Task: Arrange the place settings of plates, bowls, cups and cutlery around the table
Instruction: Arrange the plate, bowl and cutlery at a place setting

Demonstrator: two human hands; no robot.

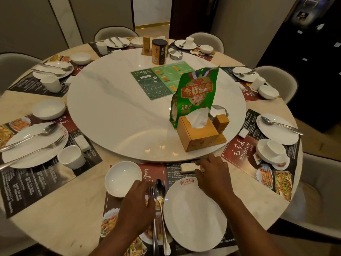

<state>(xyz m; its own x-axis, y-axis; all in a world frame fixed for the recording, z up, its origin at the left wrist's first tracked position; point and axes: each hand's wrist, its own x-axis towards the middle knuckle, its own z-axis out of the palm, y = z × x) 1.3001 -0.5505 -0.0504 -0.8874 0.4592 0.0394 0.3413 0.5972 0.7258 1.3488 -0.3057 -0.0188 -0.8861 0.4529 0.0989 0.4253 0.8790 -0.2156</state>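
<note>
spoon [160,202] lengthwise, bowl away, L hand [137,202] on fork [153,215]

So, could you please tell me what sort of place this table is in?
Most likely a private dining room in a Chinese restaurant. The round table has a marble turntable in the middle, printed placemats showing dishes and the name Mao Jia Cai, and matching plates at each seat.

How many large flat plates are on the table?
7 plates, one per mat: nearest, left, far left, back left, back right, far right, right. None seems hidden.
</note>
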